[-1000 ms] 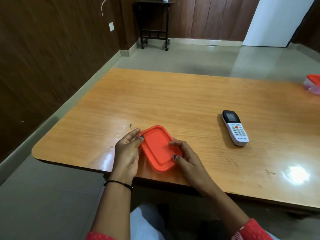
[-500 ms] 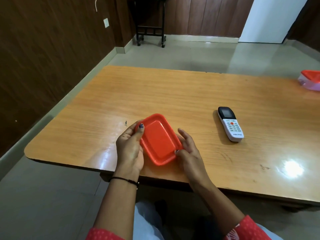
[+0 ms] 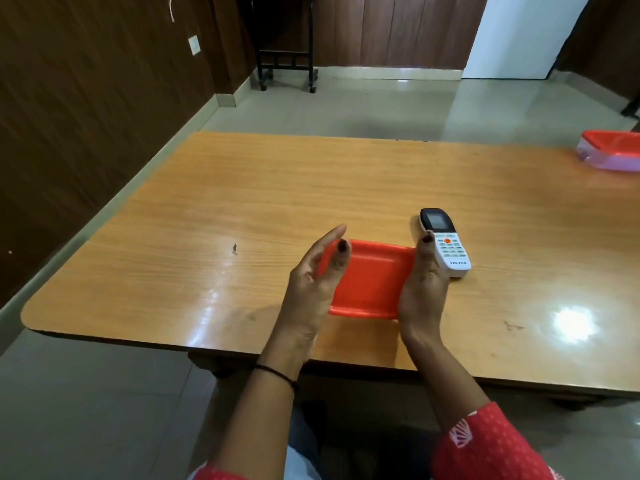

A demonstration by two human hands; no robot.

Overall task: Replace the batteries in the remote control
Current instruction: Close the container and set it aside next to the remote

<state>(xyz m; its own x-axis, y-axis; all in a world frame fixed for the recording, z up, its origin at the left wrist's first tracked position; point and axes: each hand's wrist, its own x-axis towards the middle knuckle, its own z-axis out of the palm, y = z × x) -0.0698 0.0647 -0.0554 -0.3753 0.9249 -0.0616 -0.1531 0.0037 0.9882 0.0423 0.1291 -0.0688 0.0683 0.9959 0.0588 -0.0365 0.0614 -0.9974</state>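
A red plastic lid (image 3: pixel 372 278) is held just above the table's near edge, its hollow side facing me. My left hand (image 3: pixel 311 282) grips its left rim, thumb on the front and fingers behind. On the opposite rim, my right hand (image 3: pixel 422 289) holds the lid the same way. The white remote control (image 3: pixel 446 244) with a black screen end lies face up on the wooden table (image 3: pixel 242 188), just right of my right thumb and apart from it. No batteries are visible.
A second container with a red lid (image 3: pixel 611 150) sits at the table's far right edge. A small dark speck (image 3: pixel 234 248) lies left of my hands. A black wheeled stand (image 3: pixel 287 64) is against the back wall. A wood-panelled wall runs along the left.
The red lid has come up off the table and turned from lying diagonally to level between both hands, hollow side toward me. It now sits closer to the remote. The remote has not moved.
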